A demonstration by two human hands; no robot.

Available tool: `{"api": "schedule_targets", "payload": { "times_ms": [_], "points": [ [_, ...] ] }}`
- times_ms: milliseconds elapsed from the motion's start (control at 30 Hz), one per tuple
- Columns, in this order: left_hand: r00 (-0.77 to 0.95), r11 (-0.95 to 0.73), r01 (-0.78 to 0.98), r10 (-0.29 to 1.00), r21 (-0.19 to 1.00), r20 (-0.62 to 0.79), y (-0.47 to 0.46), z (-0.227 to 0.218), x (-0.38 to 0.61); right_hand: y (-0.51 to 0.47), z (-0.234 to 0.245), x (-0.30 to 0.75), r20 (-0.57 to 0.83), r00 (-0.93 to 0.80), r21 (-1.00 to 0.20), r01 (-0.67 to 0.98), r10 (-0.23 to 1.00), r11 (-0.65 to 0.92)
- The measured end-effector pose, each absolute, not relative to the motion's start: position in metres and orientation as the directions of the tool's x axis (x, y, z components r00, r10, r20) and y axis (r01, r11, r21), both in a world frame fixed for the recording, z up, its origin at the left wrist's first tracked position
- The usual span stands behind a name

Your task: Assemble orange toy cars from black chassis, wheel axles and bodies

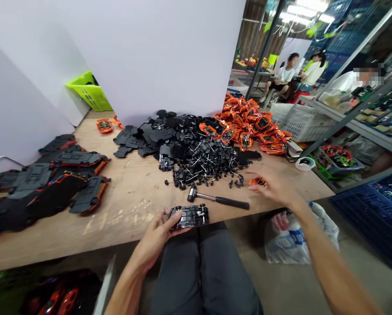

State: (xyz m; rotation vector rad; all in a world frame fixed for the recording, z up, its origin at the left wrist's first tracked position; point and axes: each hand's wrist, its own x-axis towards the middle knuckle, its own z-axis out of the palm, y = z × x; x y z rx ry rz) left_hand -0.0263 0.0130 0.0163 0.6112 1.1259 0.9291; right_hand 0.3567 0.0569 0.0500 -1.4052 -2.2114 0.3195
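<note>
My left hand (pixel 164 225) is closed round a black toy car chassis (pixel 191 217) at the table's front edge, thumb on top, its underside and small wheels facing up. My right hand (pixel 276 188), smeared by motion, is over the right part of the table with fingers apart, beside an orange toy car body (pixel 257 183). A hammer (pixel 218 200) with a black grip lies just behind the chassis. Behind it is a heap of black wheels on metal axles (pixel 209 159), with dark flat chassis parts (pixel 150 135) to its left.
Orange car bodies (pixel 248 122) are piled at the back right. Cars with dark undersides up (pixel 84 159) lie at the left. A white roll of tape (pixel 305 164) sits near the right edge. A plastic bag (pixel 291 240) and blue crate (pixel 369 218) stand below; people sit farther back.
</note>
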Motion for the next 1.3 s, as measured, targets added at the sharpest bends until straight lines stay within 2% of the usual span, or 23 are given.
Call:
{"api": "schedule_targets", "payload": {
  "times_ms": [100,167,233,333,367,467,533,700,967,1100,1233,1300],
  "points": [
    [0.104,0.496,-0.267,0.867,0.826,-0.487,0.014,0.017,-0.044,0.079,0.046,0.442,0.102,-0.378,-0.375,0.842,0.92,0.387],
    [0.055,0.467,-0.24,0.882,0.851,-0.469,0.013,0.016,-0.051,0.082,0.047,0.465,0.036,-0.398,-0.366,0.848,0.917,0.383],
    [0.004,0.438,-0.218,0.894,0.872,-0.448,0.011,0.015,-0.054,0.077,0.055,0.456,0.072,-0.395,-0.359,0.846,0.916,0.393],
    [-0.011,0.418,-0.206,0.903,0.885,-0.429,0.01,0.014,-0.054,0.059,0.068,0.39,0.231,-0.347,-0.387,0.824,0.909,0.413],
    [0.0,0.421,-0.213,0.902,0.882,-0.431,0.01,0.014,-0.054,0.052,0.07,0.357,0.266,-0.335,-0.434,0.796,0.904,0.423],
    [0.064,0.456,-0.272,0.887,0.847,-0.457,0.014,0.011,-0.057,0.034,0.063,0.254,0.209,-0.461,-0.608,0.629,0.862,0.484],
    [0.123,0.485,-0.316,0.873,0.816,-0.472,0.015,0.009,-0.06,0.03,0.05,0.198,0.254,-0.548,-0.643,0.521,0.797,0.562],
    [0.205,0.496,-0.345,0.868,0.797,-0.452,0.014,0.006,-0.065,0.039,0.02,0.151,0.263,-0.646,-0.579,0.488,0.716,0.653],
    [0.138,0.465,-0.317,0.885,0.827,-0.444,0.012,0.005,-0.064,0.045,0.016,0.15,0.169,-0.7,-0.512,0.539,0.694,0.669],
    [0.078,0.445,-0.311,0.893,0.84,-0.444,0.012,0.002,-0.059,0.042,0.016,0.144,0.127,-0.719,-0.419,0.586,0.684,0.694],
    [-0.015,0.403,-0.275,0.906,0.873,-0.423,0.01,-0.001,-0.055,0.039,0.017,0.145,0.15,-0.736,-0.297,0.603,0.66,0.74],
    [-0.058,0.35,-0.247,0.926,0.904,-0.374,0.008,-0.002,-0.056,0.038,0.019,0.152,0.167,-0.733,-0.332,0.588,0.66,0.737]
  ]
}}
